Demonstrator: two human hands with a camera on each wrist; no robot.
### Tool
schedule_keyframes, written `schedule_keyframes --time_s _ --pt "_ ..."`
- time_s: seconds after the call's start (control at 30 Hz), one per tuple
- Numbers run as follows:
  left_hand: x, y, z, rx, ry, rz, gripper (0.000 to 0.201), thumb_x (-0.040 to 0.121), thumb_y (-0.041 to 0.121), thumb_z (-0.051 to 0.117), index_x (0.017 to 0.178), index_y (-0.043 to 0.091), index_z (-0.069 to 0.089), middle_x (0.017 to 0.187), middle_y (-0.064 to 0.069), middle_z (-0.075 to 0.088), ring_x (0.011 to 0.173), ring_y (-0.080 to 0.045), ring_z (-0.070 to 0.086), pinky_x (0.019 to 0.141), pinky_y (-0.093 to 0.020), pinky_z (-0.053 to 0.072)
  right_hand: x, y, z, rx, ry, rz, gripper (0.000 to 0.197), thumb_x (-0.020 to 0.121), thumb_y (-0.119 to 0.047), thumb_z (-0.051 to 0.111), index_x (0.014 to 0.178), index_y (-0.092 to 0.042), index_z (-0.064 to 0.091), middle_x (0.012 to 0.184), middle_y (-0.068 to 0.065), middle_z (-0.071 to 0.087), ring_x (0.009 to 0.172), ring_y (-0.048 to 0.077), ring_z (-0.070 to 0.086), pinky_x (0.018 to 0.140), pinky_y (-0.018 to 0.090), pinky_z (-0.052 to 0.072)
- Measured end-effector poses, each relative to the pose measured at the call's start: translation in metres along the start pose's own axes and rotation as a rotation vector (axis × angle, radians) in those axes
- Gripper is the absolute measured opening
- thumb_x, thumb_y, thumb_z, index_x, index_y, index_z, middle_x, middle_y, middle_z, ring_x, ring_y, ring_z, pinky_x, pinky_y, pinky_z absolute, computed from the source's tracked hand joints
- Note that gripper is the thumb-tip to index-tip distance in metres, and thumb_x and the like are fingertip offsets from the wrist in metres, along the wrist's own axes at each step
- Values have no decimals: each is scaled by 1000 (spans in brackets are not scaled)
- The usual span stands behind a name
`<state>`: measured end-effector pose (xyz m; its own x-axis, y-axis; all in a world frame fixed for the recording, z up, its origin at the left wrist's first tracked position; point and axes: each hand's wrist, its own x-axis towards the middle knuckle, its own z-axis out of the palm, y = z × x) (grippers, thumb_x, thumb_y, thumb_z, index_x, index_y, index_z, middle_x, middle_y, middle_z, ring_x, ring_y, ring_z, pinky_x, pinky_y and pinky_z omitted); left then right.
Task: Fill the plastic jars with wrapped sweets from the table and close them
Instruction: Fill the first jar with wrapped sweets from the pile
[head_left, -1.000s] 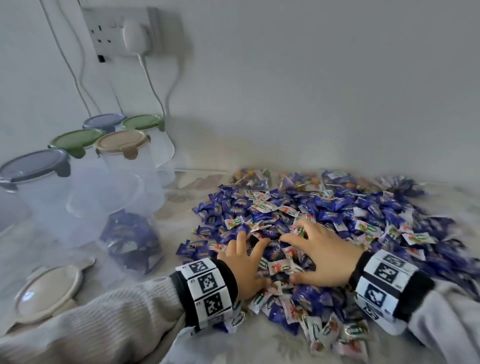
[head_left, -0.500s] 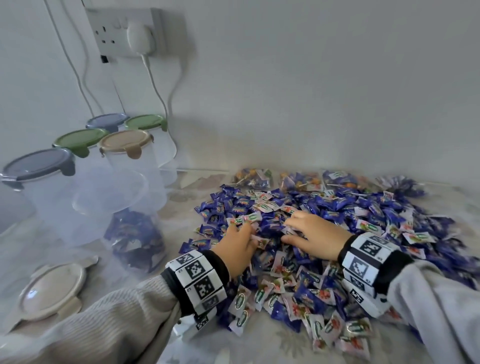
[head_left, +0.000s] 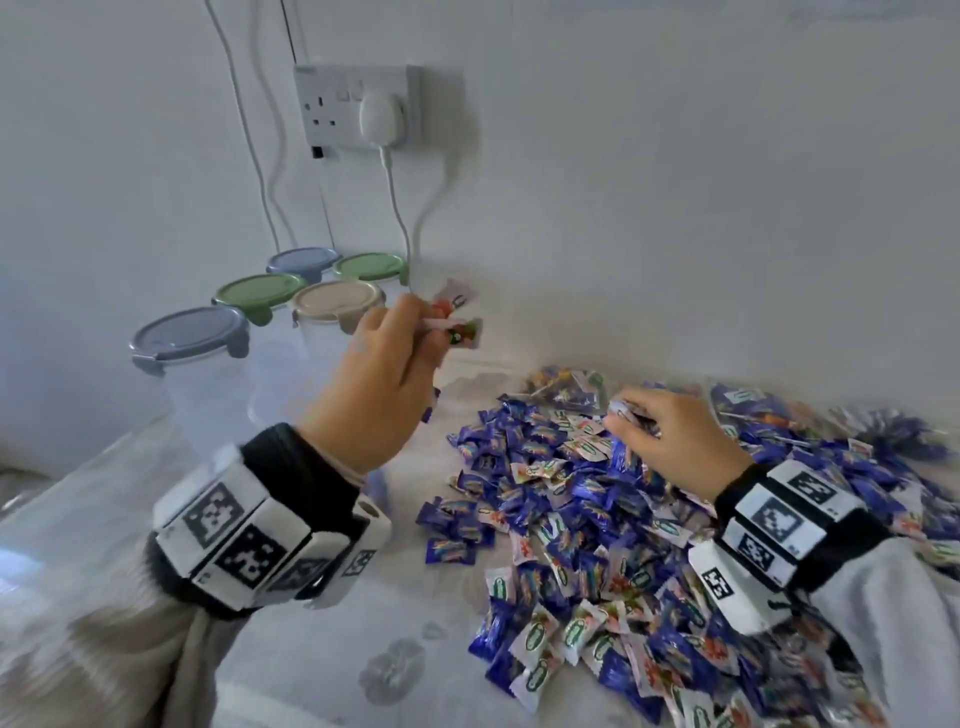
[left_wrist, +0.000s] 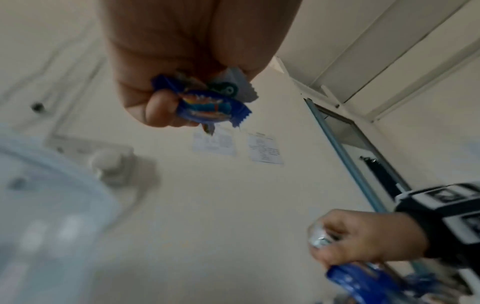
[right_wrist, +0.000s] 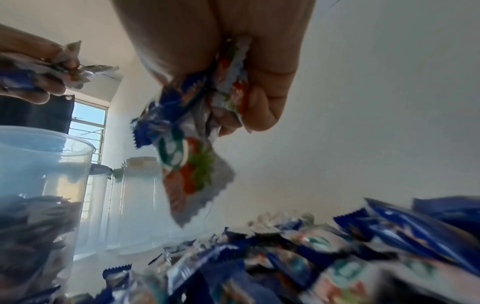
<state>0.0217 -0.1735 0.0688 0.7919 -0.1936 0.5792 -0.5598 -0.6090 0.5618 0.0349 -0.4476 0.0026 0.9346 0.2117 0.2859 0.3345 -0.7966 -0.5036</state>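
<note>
A big pile of blue and white wrapped sweets (head_left: 597, 519) covers the right half of the table. My left hand (head_left: 384, 379) is raised above the table's left side, in front of the jars, and grips a few sweets (head_left: 457, 325); a blue one (left_wrist: 213, 109) shows between its fingers. My right hand (head_left: 670, 436) hovers just over the pile and clutches a bunch of sweets (right_wrist: 197, 133). In the right wrist view an open clear jar (right_wrist: 46, 156), part-filled with sweets, stands below the left hand (right_wrist: 39, 67). In the head view my left wrist hides that jar.
Several closed clear jars stand at the back left, with blue (head_left: 189, 335), green (head_left: 260, 293) and beige (head_left: 337, 301) lids. A wall socket with a white plug (head_left: 379, 117) and hanging cables is above them. The pale tablecloth (head_left: 322, 675) shows at the front left.
Both hands have closed on sweets from the pile. The left hand has lifted up and to the left, toward the jars. The right hand has risen slightly off the pile.
</note>
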Motion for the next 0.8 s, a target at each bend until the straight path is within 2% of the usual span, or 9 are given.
schedule_keyframes --time_s 0.13,0.2,0.23,0.33,0.43,0.53,0.63,0.73,0.8 --pt "3 -21 -35 164 176 -20 14 97 14 36 91 4 44 101 -18 49 77 -28 50 64 -12 43 13 -13 3 21 22 -39 21 94 -24 57 107 -9 66 88 -1 65 76 14 58 64 3 37" --pt "-1 -35 -39 219 191 -48 8 97 9 37 93 6 43 100 -12 43 84 -25 45 72 -21 46 18 -19 5 27 20 -62 23 94 -24 57 109 -9 66 92 -3 66 81 13 60 66 3 38" --pt "-3 -41 -39 240 179 -64 8 97 8 38 96 3 44 100 -10 39 83 -27 46 71 -28 45 21 -21 7 33 21 -79 22 94 -25 58 106 -9 66 92 -1 68 82 16 62 69 9 42" --pt "-11 -57 -37 311 136 -90 13 96 5 42 100 -7 46 101 -14 38 82 -24 40 72 -22 35 27 -26 14 47 32 -110 21 92 -25 60 104 -10 68 88 1 69 81 19 63 76 34 49" --pt "-19 -65 -37 346 64 -113 26 92 19 41 96 -6 48 98 -19 43 84 -29 42 78 -39 40 31 -30 20 67 -15 -127 22 92 -23 60 107 -8 67 91 0 68 86 18 62 76 29 44" --pt "-23 -66 -41 387 -23 -139 39 84 36 31 86 2 51 91 -9 47 85 -28 45 80 -37 40 35 -34 24 61 -27 -145 23 91 -21 61 107 -5 67 97 12 70 91 25 63 80 31 45" --pt "-27 -68 -45 443 -64 -161 57 72 49 24 77 4 58 91 -9 59 90 -28 49 81 -32 37 43 -40 27 89 -43 -148 24 92 -23 61 107 -6 67 97 7 69 90 18 62 69 11 41" --pt "-31 -73 -49 476 -49 -175 59 69 56 27 76 10 63 102 -6 64 106 -28 50 90 -32 33 53 -56 28 123 -45 -196 12 93 -23 60 85 -14 64 76 1 65 69 5 58 59 17 38" --pt "-34 -72 -50 499 -32 -191 60 71 64 27 87 18 63 114 -3 60 116 -27 46 96 -35 32 62 -73 27 151 -22 -245 21 93 -21 60 72 -17 57 62 0 55 56 4 50 55 17 35"
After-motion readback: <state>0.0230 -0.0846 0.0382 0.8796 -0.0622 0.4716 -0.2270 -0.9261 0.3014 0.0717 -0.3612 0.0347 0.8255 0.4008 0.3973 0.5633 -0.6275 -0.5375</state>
